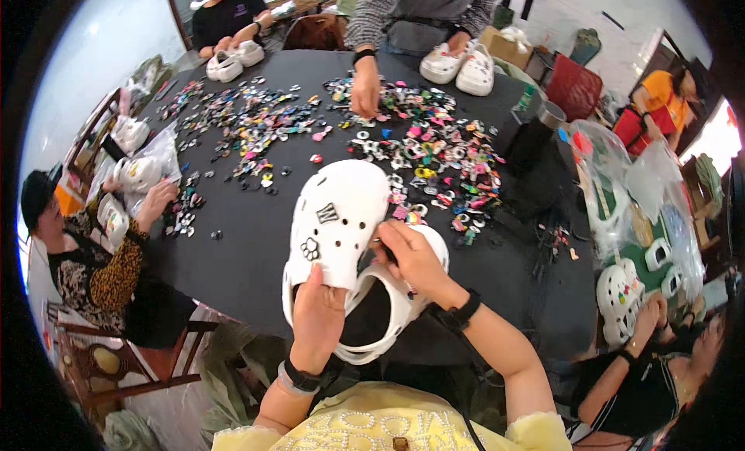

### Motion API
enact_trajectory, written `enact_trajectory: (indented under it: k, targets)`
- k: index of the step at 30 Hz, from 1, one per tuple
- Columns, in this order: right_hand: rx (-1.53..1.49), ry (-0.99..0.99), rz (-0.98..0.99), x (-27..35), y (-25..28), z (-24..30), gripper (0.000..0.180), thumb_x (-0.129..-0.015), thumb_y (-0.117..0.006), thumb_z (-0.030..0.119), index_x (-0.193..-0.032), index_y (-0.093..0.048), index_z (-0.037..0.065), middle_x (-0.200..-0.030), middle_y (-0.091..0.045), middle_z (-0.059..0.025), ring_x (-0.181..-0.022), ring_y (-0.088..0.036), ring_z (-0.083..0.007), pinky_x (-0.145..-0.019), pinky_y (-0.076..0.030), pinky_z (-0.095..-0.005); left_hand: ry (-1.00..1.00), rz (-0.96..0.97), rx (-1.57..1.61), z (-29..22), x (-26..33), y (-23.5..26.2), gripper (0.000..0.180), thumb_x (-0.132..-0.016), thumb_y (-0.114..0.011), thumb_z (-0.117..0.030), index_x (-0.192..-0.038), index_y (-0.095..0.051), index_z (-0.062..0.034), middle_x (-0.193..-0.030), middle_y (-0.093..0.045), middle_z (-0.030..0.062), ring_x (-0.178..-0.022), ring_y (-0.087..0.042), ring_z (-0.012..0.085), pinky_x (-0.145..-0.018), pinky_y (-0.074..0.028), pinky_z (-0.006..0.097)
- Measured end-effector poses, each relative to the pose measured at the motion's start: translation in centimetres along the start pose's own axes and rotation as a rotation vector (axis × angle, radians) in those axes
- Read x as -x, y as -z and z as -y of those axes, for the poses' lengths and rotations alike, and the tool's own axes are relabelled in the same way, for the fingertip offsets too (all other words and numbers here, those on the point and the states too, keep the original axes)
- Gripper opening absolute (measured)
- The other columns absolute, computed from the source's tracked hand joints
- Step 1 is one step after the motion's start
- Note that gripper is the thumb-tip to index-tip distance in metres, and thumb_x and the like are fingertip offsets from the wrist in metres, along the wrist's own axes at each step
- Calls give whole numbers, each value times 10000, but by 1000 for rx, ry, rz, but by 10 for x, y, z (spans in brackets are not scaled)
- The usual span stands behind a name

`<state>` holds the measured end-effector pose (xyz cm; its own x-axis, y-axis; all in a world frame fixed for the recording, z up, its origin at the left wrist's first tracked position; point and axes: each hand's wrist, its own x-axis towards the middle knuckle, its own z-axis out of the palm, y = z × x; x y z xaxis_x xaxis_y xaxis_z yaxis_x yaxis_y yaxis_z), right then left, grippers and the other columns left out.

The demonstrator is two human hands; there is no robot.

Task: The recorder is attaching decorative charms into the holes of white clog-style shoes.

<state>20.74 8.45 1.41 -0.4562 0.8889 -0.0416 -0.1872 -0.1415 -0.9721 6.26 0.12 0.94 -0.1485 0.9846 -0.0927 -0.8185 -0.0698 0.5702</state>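
head view | worn on head, looks steeply down | close over black table [248,249] | fisheye, edges bend

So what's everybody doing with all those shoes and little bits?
The person wearing the camera holds a white clog up over a round black table. Their left hand grips its heel end, and their right hand presses at its side. Two small charms already sit in its holes. Heaps of colourful charms are spread across the table. Another person's hand picks through them, and others around the table have white clogs too.
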Motion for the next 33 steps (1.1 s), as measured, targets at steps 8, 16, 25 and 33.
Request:
enact_trajectory:
  k: [8,16,25,33]
  targets:
    - [-30,-14,16,1,2,1,291,-942,-398,276,-871,-528,27,-627,-489,-8,-427,-368,-36,-395,-283,-177,-4,-44,23,-4,-4,1,348,-934,-373,-169,-1224,-391,24,-1220,-500,123,-1123,-493,203,-955,-405,328]
    - [118,6,-148,16,33,24,245,-915,-486,233,-881,-615,26,-621,-501,34,-443,-391,-13,-397,-284,-160,230,-36,-238,-38,-21,9,360,-911,-411,-140,-1216,-391,50,-1213,-496,130,-1111,-491,232,-948,-392,345]
    - [500,-285,-367,56,137,27,398,-925,-406,371,-851,-601,33,-567,-462,27,-410,-374,-33,-386,-288,-197,-168,790,-1495,-72,-64,46,410,-706,-567,117,-1094,-563,-13,-1096,-564,162,-994,-559,266,-865,-404,300]
    - [697,-79,-520,52,162,15,354,-904,-475,324,-795,-615,18,-517,-367,50,-473,-363,-29,-416,-282,-217,475,199,-883,-62,-67,44,297,-751,-473,75,-1003,-604,-8,-906,-625,85,-848,-577,156,-760,-433,274]
